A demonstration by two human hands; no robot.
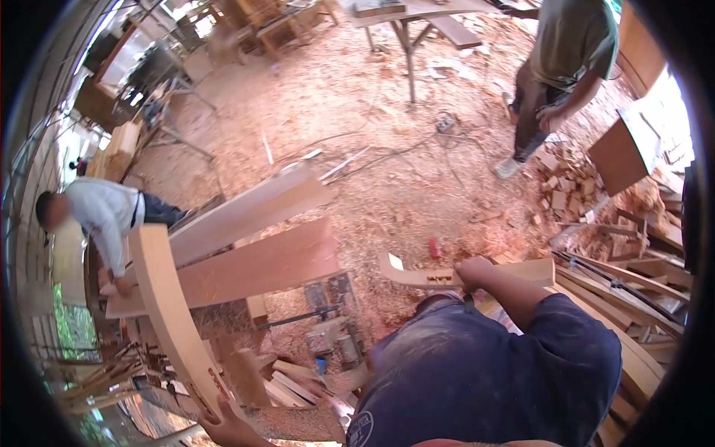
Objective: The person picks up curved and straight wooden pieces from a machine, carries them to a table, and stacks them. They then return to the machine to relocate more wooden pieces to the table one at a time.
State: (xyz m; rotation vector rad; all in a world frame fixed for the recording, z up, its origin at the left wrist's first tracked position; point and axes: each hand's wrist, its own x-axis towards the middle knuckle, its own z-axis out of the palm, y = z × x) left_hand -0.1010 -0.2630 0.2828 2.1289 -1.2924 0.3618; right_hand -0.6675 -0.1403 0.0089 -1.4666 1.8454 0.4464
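My left hand (229,430), low at the left, is closed around the lower end of a long, slightly curved wooden piece (160,287). That piece stands tilted, its wide end up, with dark slots cut near my fingers. Out to the front right, my right hand (474,273) grips a second curved wooden piece (424,278) around its middle. Its left end bends upward, and several slots show along its side. A small red object (434,248) lies on the floor just beyond it.
Wide planks (253,268) lie at the left, where a person in a grey shirt (112,212) leans over them. Another person (570,59) stands at the upper right. A machine (334,339), cables, wood offcuts (570,190) and stacked timber (633,298) surround me on the shaving-covered floor.
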